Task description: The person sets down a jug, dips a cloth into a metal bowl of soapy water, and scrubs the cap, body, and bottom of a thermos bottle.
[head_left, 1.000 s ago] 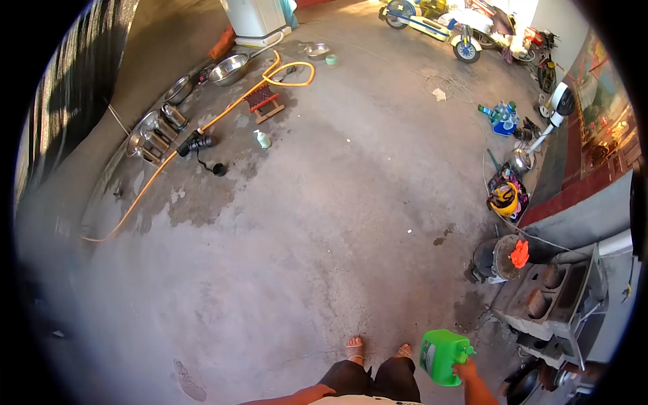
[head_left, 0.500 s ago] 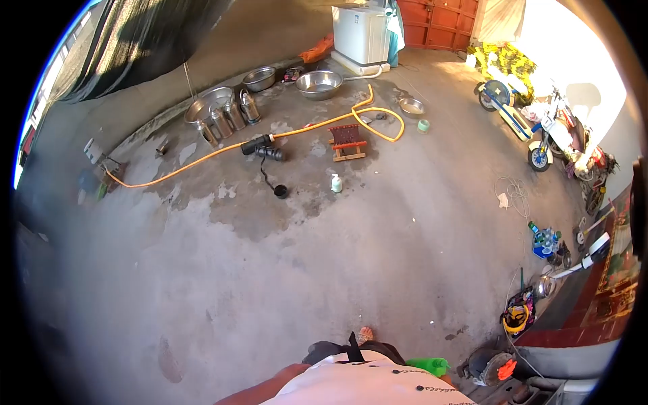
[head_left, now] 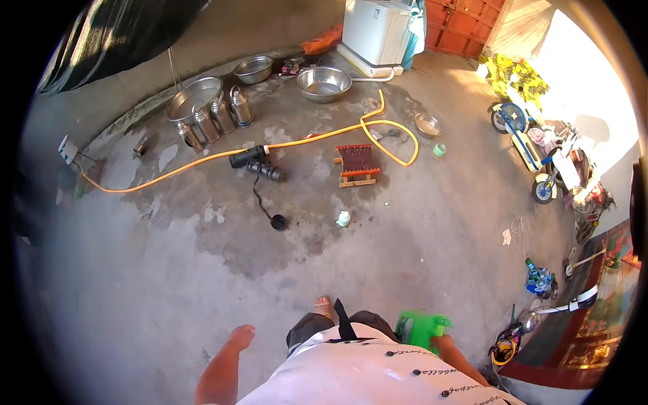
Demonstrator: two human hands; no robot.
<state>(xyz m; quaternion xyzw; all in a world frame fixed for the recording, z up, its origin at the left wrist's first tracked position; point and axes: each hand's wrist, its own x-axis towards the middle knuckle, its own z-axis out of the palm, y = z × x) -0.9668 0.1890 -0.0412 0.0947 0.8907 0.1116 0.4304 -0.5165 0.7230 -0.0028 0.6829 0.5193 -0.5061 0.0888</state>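
At my right side, my right hand [head_left: 440, 343] is closed on a bright green plastic jug [head_left: 420, 331]; motion smears its outline and the grip is partly hidden. My left hand [head_left: 243, 335] hangs out to the left over bare concrete, with nothing seen in it and its fingers loosely apart. Farther ahead on the floor stands a small pale bottle with a white top [head_left: 343, 219]. Beyond that bottle is a low folding stool [head_left: 358, 162] with a dark red woven seat.
A yellow hose [head_left: 202, 160] crosses the wet floor past a black cylindrical device [head_left: 250, 158]. Several metal canisters [head_left: 221, 113] stand by steel basins [head_left: 324, 84] near the wall. A white appliance [head_left: 374, 30] is at the back. Scooters [head_left: 523, 138] and a bottle carrier [head_left: 540, 280] line the right.
I have moved forward, so the stool, hose and pale bottle appear nearer. My left hand has swung into view, and the green jug shows more fully with my right hand at it.
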